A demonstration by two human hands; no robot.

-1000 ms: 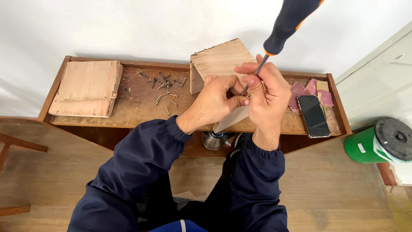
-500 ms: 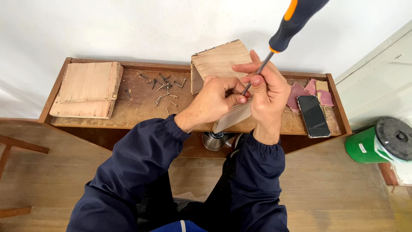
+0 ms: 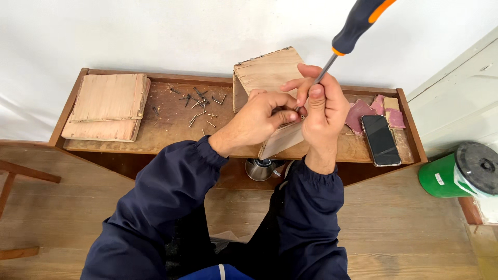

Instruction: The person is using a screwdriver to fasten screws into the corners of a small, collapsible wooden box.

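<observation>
My right hand (image 3: 324,111) grips the metal shaft of a screwdriver (image 3: 358,23) with a dark blue and orange handle that points up and to the right. Its tip is hidden between my fingers, at the edge of a small wooden box (image 3: 270,72). My left hand (image 3: 262,119) is pressed against the box's near side, fingertips pinched right at the screwdriver tip. What the fingertips pinch is too small to tell. The box stands tilted on a low wooden table (image 3: 171,124), with a row of small studs along its top edge.
Several loose dark screws (image 3: 199,106) lie on the table left of the box. A stack of wooden boards (image 3: 106,106) sits at the far left. A black phone (image 3: 380,140) and pink sandpaper scraps (image 3: 363,111) lie at the right. A green bin (image 3: 461,171) stands on the floor.
The screwdriver handle has shifted slightly up and to the right. Both hands stay at the box's edge.
</observation>
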